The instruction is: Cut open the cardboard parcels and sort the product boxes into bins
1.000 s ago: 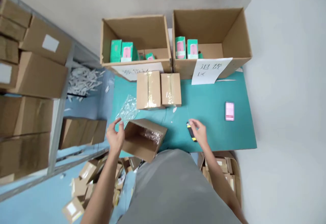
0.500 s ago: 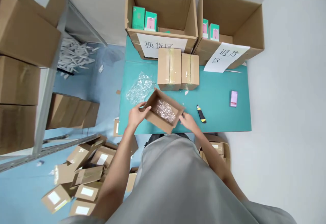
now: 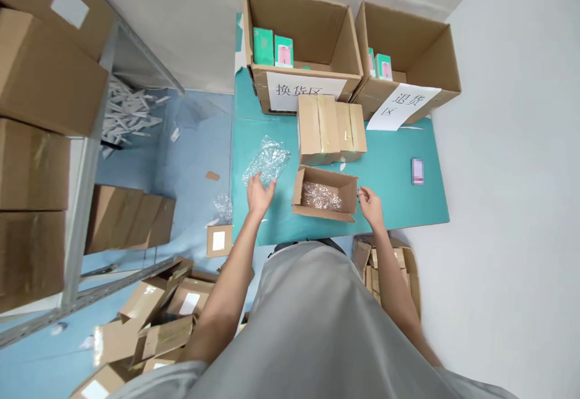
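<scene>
On the green table, an open cardboard box (image 3: 351, 196) holds crumpled bubble wrap (image 3: 319, 196). My left hand (image 3: 260, 198) is open, thumb and fingers apart, at the near edge of a loose sheet of clear bubble wrap (image 3: 267, 160). Just off the box's right end, my right hand (image 3: 371, 207) has its fingers curled together. What they hold, if anything, is hidden; the black and yellow utility knife seen earlier around there does not show now. Two taped cardboard boxes (image 3: 318, 127) stand together behind the open box.
Two large cartons (image 3: 308, 84) (image 3: 408, 54) with paper signs stand at the back, holding small green boxes (image 3: 263, 46). A phone-like object (image 3: 417, 171) lies at the right of the green table (image 3: 399, 199). Shelving with boxes (image 3: 34, 163) and a box pile (image 3: 167, 332) are at left.
The open box has been turned straighter and set down on the table. My left hand has let go of it and moved to the loose bubble wrap. The knife has gone from sight.
</scene>
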Demonstrator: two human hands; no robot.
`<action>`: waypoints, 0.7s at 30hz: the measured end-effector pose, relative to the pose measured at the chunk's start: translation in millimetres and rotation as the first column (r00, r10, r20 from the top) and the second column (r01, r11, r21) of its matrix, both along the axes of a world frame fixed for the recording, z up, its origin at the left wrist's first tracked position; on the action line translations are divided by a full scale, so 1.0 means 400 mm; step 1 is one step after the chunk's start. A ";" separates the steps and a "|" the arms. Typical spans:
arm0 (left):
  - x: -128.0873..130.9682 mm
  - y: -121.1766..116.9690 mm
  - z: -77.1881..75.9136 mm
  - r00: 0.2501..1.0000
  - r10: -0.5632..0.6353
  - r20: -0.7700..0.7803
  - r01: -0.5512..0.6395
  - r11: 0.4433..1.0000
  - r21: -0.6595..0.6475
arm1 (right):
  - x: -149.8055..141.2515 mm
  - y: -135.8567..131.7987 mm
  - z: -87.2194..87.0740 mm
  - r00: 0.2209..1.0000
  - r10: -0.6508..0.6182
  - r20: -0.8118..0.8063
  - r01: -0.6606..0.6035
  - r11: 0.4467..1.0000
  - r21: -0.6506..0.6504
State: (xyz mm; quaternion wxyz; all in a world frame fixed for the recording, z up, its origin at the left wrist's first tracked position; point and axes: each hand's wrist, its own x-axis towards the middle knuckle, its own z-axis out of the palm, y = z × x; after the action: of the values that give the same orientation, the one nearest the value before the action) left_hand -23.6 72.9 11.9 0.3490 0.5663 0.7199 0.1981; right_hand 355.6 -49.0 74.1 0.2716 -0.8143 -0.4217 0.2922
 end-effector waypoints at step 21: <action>-0.056 0.074 0.056 0.990 0.133 -0.054 -0.132 0.991 0.007 | -0.085 -0.040 0.143 0.993 0.030 -0.116 -0.007 0.981 0.195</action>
State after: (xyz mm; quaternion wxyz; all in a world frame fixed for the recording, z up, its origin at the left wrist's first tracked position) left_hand -45.8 102.5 34.3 0.3144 0.5230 0.7649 0.2064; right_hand 321.5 -65.0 131.2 0.3715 -0.7611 -0.4390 0.3001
